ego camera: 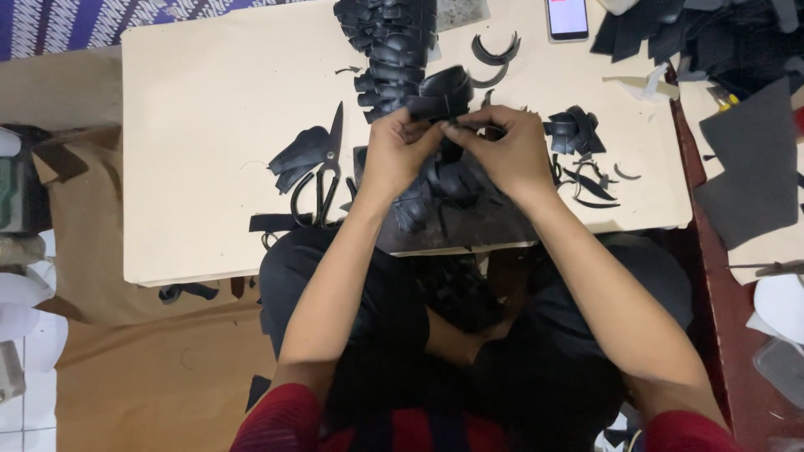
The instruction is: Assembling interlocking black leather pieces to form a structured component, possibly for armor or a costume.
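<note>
black leather piece [445,90] sat upper centre of frame, pinched between both hands | left hand [400,151] gripped its near edge, fingers curled | right hand [501,149] clasped it from the right, possibly folding it | scissors [327,167] lay left of the hands on the beige board [209,100] | phone [567,18] at top edge

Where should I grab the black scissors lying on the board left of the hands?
Take the scissors by the looped handles at the near end, coming from the person's side. They lie flat, blades pointing away, handles toward the board's near edge; the left hand is closest.
</note>
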